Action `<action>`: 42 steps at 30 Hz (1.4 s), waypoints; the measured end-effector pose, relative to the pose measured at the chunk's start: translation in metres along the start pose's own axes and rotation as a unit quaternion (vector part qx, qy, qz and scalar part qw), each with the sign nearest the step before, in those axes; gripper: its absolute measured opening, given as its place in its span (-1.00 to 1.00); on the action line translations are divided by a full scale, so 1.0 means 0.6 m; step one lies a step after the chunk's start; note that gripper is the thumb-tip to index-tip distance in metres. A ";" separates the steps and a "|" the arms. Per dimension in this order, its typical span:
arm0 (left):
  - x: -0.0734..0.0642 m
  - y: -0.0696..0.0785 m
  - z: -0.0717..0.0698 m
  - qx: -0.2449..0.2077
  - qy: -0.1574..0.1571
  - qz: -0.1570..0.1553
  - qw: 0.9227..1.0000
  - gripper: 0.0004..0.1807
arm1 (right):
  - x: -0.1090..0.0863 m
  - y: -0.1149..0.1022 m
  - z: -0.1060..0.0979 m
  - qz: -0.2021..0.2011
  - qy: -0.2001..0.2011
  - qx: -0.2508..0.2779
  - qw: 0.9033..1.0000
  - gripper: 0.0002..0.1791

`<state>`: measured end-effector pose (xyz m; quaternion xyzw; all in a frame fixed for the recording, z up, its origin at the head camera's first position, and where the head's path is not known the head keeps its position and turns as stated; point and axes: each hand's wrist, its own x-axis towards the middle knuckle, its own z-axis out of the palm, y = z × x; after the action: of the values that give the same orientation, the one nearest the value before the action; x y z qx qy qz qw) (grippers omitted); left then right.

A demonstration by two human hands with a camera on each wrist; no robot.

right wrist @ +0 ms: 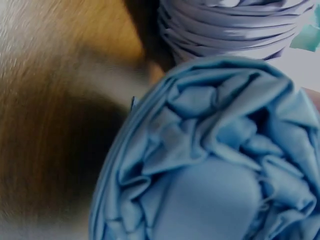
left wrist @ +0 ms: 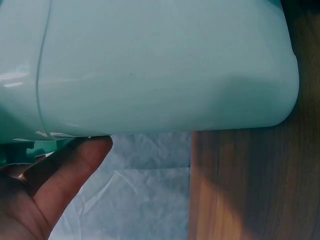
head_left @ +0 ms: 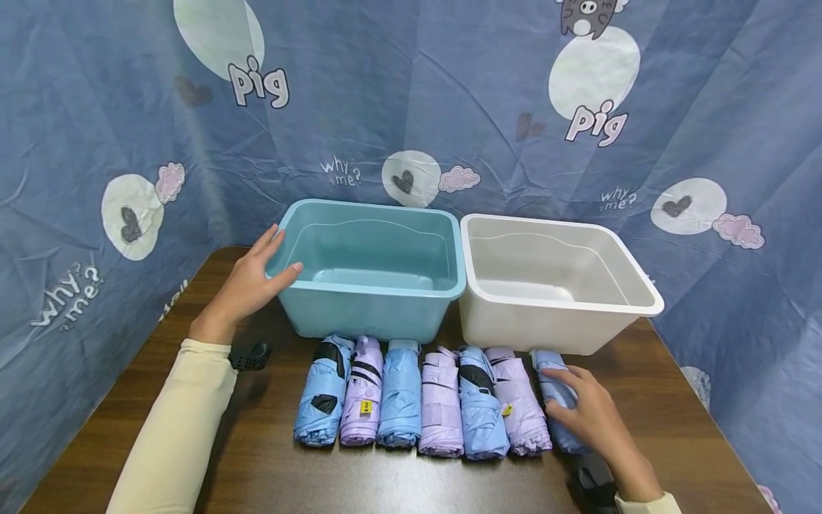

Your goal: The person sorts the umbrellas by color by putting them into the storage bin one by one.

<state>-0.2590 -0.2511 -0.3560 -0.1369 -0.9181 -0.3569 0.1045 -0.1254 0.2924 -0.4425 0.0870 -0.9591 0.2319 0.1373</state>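
Observation:
At the left end of the teal bin [head_left: 369, 314], my left hand [head_left: 253, 278] rests on the rim, fingers spread and thumb over the front edge. The left wrist view has a finger [left wrist: 75, 175] touching the bin's edge. Folded blue and purple umbrellas lie side by side in front of the bins. Over the rightmost blue umbrella [head_left: 554, 389] is my right hand [head_left: 587, 410], its fingers and thumb loosely bent across it. That umbrella's gathered end [right wrist: 210, 150] fills the right wrist view, where the grip itself is hidden.
A white bin [head_left: 552, 328] stands right of the teal one. Several other umbrellas continue leftward, among them a purple umbrella [head_left: 521, 407] and a blue umbrella [head_left: 399, 400]. Behind the brown wooden table [head_left: 385, 485] hangs a blue printed cloth [head_left: 359, 71].

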 end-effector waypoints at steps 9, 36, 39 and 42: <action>0.001 0.000 0.000 0.000 -0.003 -0.001 1.000 -0.11 | -0.007 -0.010 -0.011 -0.002 0.027 0.007 1.000 -0.45; -0.004 0.000 -0.002 0.001 0.008 0.005 1.000 -0.12 | -0.018 -0.091 -0.075 -0.009 0.139 0.052 0.989 -0.29; -0.003 0.001 -0.002 -0.002 0.007 0.006 1.000 -0.12 | -0.017 -0.100 -0.083 -0.008 0.145 0.058 0.988 -0.27; -0.002 0.000 0.000 -0.006 0.003 0.005 1.000 -0.12 | -0.014 -0.108 -0.090 0.001 0.143 0.067 0.987 -0.24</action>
<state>-0.2578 -0.2513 -0.3562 -0.1408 -0.9151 -0.3620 0.1079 -0.0906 0.2616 -0.3713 0.0611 -0.9120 0.3054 0.2668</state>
